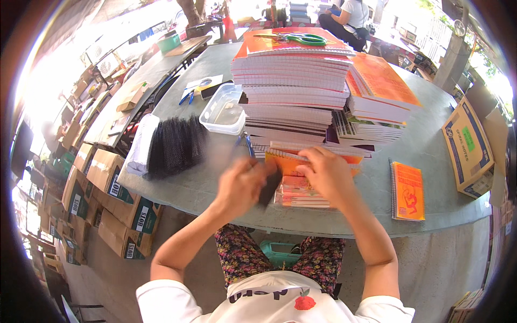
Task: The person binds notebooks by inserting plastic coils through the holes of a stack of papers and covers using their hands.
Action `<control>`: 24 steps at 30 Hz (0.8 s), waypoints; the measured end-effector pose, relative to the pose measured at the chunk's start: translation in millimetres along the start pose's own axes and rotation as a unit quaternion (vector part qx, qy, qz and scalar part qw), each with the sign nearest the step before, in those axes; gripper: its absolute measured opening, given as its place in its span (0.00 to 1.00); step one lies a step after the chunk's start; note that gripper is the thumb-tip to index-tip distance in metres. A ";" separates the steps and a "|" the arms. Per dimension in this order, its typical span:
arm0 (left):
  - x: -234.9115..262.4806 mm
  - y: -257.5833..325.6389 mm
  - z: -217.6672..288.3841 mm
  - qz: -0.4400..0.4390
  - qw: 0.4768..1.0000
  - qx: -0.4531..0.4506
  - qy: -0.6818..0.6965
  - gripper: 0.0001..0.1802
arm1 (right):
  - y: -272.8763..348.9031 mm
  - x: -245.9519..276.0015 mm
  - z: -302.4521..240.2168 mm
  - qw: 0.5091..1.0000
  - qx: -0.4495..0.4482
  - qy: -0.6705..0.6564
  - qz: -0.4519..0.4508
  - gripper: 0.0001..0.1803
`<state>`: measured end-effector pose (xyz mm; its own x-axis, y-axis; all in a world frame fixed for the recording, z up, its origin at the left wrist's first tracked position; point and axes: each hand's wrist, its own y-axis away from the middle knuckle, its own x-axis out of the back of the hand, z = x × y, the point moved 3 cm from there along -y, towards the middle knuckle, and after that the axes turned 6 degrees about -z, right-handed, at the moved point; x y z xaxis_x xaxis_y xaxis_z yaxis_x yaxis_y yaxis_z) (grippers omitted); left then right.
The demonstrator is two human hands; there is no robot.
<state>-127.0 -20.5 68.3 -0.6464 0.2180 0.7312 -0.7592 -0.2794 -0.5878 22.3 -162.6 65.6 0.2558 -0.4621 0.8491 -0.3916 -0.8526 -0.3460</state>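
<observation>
Your left hand [240, 185] is blurred but closed on a black spiral binding [270, 187], held against the left edge of the small orange notebook [299, 189] near the desk's [215, 185] front edge. Your right hand [325, 173] presses flat on that notebook, fingers together. Behind it rises a tall notebook stack [293, 86]; black binding coils [175, 145] lie toward the desk's left edge.
</observation>
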 end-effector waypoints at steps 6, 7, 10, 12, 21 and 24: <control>18.7 -23.7 8.5 0.172 0.981 -0.068 -0.058 0.20 | 26.6 22.8 37.8 0.996 -0.066 -0.055 0.009 0.10; -4.7 -27.0 12.3 0.017 0.998 -0.064 0.002 0.18 | 25.4 29.0 35.1 0.997 -0.041 -0.058 0.027 0.09; 0.8 -24.7 20.3 -0.037 0.994 -0.068 0.071 0.16 | 31.4 19.8 42.3 0.995 -0.064 -0.067 0.045 0.09; 12.1 -36.2 26.3 0.067 0.993 -0.096 0.021 0.16 | 30.9 23.0 42.8 0.996 -0.072 -0.045 0.036 0.09; -12.2 -32.6 23.6 0.085 0.995 -0.053 0.004 0.14 | 38.1 15.6 44.9 0.997 -0.034 -0.018 0.062 0.08; -40.2 -16.9 29.9 -0.191 0.972 -0.065 0.123 0.14 | 37.4 24.1 45.0 0.998 -0.020 -0.021 0.054 0.08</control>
<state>-85.9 -52.6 59.1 -0.3026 0.5042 0.8089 -0.9399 -0.0169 -0.3411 53.5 -216.6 55.2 0.2459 -0.5620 0.7898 -0.4536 -0.7868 -0.4186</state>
